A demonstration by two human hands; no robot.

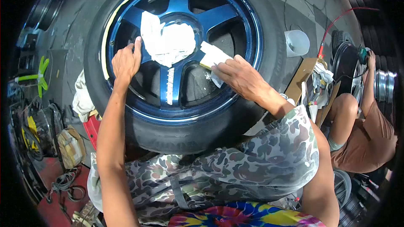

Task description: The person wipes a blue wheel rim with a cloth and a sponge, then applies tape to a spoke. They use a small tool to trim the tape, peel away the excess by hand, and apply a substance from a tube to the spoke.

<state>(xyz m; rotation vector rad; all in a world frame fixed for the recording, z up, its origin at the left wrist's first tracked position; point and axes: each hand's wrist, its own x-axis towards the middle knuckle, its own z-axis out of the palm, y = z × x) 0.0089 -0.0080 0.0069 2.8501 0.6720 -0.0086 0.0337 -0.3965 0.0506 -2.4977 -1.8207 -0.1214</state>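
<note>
Multicoloured tie-dyed fabric is showing nearest us, along the bottom edge of the frame; above it, camouflage-patterned clothing is spreading across our lap.

We are facing a metallic-blue spoked wheel in the upper middle, sitting inside a thick black rubber tyre. Crumpled white cloth is covering the hub. A pale-yellow curved strip is following the rim at left; white lettering is running down the lower spoke.

Our hands are working apart. Our left hand is lying over the wheel's left part, fingers loosely bent, thumb side close to the cloth; we cannot tell whether they are touching. Our right hand is gripping a small white-and-yellow flat pad over the wheel's lower right, just beside the cloth.

A translucent white plastic bucket is standing right of the tyre. At the right edge a person in brown clothing is crouching, one hand on a dark-teal tool. A bright-green branched object is showing at left.
</note>
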